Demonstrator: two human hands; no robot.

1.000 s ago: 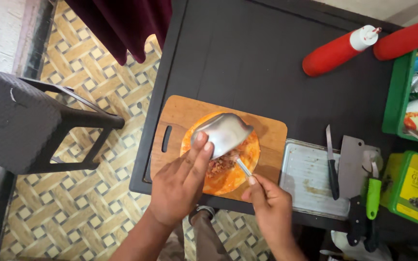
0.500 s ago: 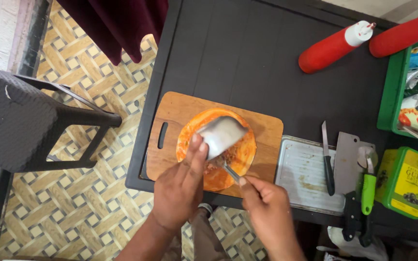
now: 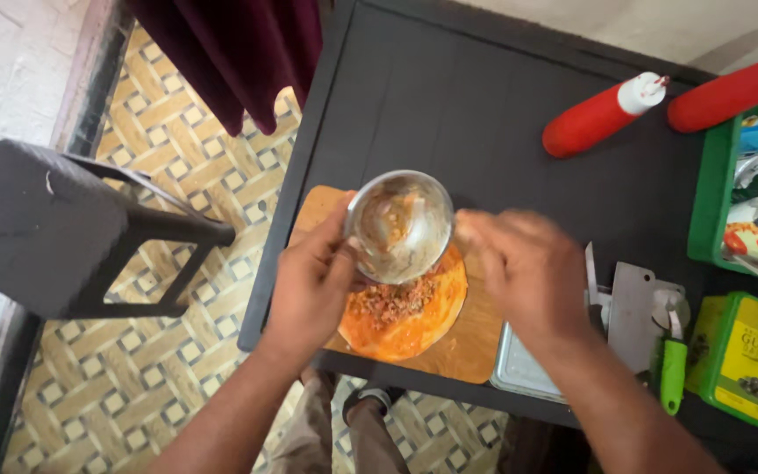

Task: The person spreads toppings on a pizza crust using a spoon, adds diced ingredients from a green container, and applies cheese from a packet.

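Both hands were up: my left hand (image 3: 309, 285) gripped the steel bowl (image 3: 399, 226) tilted above the sauced flatbread (image 3: 401, 312), while my right hand (image 3: 524, 276), blurred, grip unclear, hovered just beside the bowl's rim.

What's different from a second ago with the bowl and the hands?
The left hand has lifted the steel bowl off the orange flatbread, its inside now facing up. The right hand has left the scraping spot and moved up to the right; no utensil visible in it. The cutting board and red bottles stayed.
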